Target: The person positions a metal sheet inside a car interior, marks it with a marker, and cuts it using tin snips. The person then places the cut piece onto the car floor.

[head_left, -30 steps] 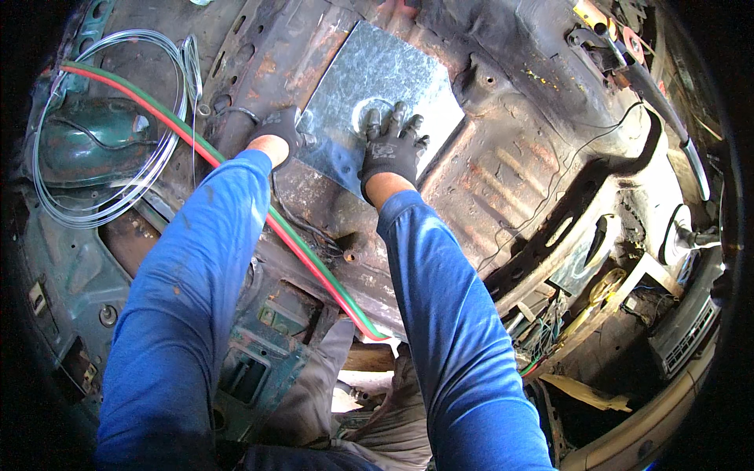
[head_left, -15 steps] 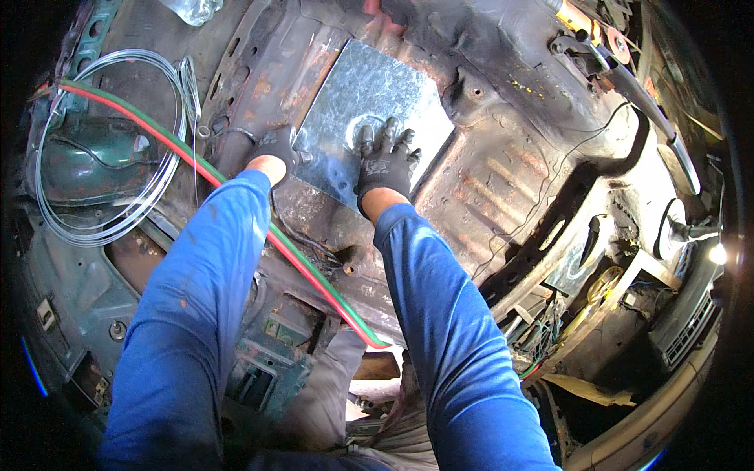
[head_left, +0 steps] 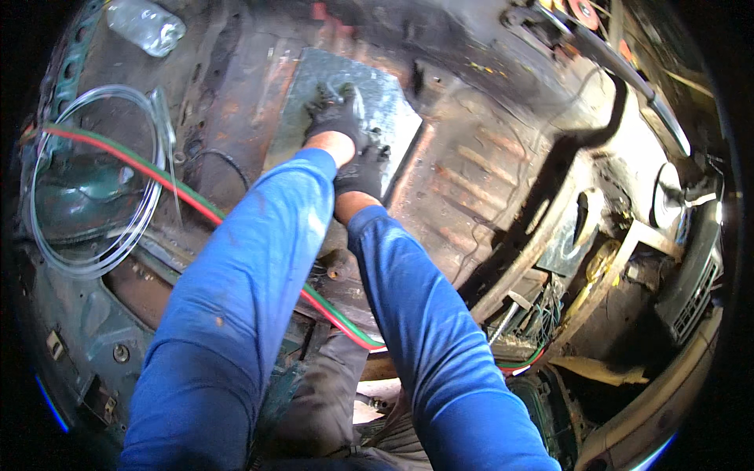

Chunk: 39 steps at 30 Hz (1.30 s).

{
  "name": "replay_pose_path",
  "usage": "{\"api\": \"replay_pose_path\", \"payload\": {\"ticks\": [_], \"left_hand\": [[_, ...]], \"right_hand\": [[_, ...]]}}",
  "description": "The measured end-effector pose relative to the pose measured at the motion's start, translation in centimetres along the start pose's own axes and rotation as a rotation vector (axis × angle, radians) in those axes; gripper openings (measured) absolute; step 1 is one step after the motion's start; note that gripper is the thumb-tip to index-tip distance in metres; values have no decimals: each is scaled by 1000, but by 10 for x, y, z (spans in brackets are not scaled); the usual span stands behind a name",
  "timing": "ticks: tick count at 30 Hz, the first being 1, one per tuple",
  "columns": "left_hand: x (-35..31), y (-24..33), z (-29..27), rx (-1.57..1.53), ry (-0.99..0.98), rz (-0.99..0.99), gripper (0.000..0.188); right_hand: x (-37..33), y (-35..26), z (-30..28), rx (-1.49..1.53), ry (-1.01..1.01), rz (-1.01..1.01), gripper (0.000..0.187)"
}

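A flat sheet of shiny grey metal (head_left: 294,94) with angled corners lies on the rusty, bare floor pan (head_left: 479,173) of a vehicle. My left hand (head_left: 336,122), in a dark glove, rests on the sheet's middle with its fingers spread. Just below and to the right, my right hand (head_left: 363,171), gloved alike, lies against the sheet's lower part. The left hand and wrist cover some of it, and its visible fingers look blurred but stretched out. Neither hand grips anything.
A coil of thin wire (head_left: 98,271) lies at the left, crossed by a red and green twin hose (head_left: 196,206) running under my left arm. A clear plastic bottle (head_left: 145,27) lies at the far left. Wires and a tool with a round disc (head_left: 666,195) are at the right.
My left hand has moved from the sheet's left edge onto its middle, beside my right hand. The whole view has shifted a little, bringing more of the bottle into sight.
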<state>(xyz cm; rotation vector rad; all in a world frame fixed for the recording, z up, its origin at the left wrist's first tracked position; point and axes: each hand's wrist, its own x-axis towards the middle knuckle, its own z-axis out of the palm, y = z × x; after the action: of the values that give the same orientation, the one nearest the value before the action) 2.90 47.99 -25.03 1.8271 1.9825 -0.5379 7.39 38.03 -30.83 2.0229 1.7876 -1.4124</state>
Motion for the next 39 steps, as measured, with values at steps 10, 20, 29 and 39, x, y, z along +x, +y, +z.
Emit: {"api": "replay_pose_path", "payload": {"ticks": [10,20,29,39], "left_hand": [[22,10,31,13,33,-59,123],[27,6,32,35,-37,-65,130],[39,-4,37,30,-86,-41,134],[35,-13,44,34,30,-14,122]], "right_hand": [[-61,29,18,-267,218,-323,57],[-267,143,-43,567,452,-150,28],[-398,344,-102,429,865,520,22],[-340,395,-65,53,269,922,61]]}}
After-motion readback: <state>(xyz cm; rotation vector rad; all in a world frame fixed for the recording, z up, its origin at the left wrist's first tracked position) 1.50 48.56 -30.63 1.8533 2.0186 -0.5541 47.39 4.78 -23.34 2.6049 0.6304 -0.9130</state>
